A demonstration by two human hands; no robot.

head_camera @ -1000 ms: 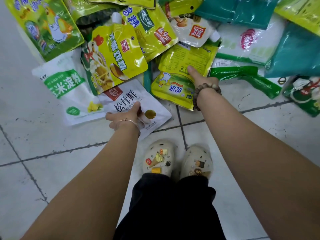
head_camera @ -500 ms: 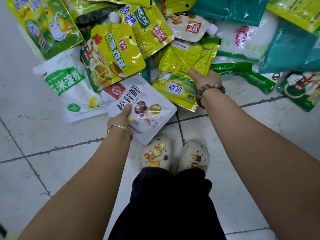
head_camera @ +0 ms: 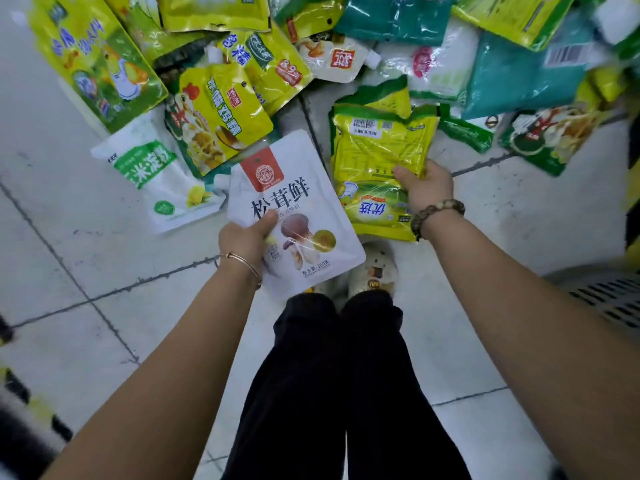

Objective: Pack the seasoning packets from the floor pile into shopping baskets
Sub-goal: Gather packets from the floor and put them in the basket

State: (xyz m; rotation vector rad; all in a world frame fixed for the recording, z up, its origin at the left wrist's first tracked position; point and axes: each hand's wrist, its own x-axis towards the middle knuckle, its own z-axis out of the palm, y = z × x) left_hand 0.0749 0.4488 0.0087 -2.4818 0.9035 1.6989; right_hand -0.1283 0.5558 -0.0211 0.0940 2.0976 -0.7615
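Observation:
My left hand (head_camera: 246, 239) grips a white mushroom-seasoning pouch (head_camera: 300, 202) by its lower left edge, thumb on its face, lifted above my shoes. My right hand (head_camera: 425, 183) holds two yellow-green packets (head_camera: 375, 157) stacked together, thumb pressed on the upper one. Both sit just in front of the floor pile of seasoning packets (head_camera: 242, 81), which spreads across the top of the view. A grey slotted shopping basket (head_camera: 609, 299) shows at the right edge, partly cut off.
A white and green starch bag (head_camera: 156, 178) lies at the pile's left front, a yellow chicken-essence pouch (head_camera: 221, 116) beside it. Teal bags (head_camera: 519, 77) lie at the upper right. Pale floor tiles (head_camera: 86, 258) surround my legs and shoes (head_camera: 375, 271).
Both hands have lifted their packets off the floor and drawn them toward me. The view has shifted, and the basket has come into sight at the right.

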